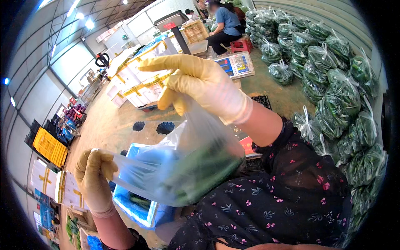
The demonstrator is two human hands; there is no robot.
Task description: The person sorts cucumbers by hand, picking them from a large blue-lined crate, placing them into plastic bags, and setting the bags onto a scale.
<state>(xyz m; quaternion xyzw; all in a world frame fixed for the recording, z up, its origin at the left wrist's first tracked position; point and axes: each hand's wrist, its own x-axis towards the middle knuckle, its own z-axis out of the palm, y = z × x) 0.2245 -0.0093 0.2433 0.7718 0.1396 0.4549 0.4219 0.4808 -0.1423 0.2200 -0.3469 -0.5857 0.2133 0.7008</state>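
A clear plastic bag (200, 156) with long green vegetables in its lower part hangs in front of my chest, its top stretched sideways. My left hand (93, 179), in a yellowish rubber glove, pinches one drawn-out corner of it. On the other side, my right hand (203, 84), gloved alike, grips the gathered top with its lower fingers while the index finger points out. Behind and below the bag stands a foam box (151, 215) lined with blue plastic, with green vegetables (139, 201) inside. The bag partly covers this box.
Many filled clear bags (339, 90) are piled along the right wall. A digital scale (239, 65) stands beyond my right hand, near taped white foam boxes (143, 87). A person (228, 23) sits on a red stool (241, 45). Yellow crates (50, 147) stand at left.
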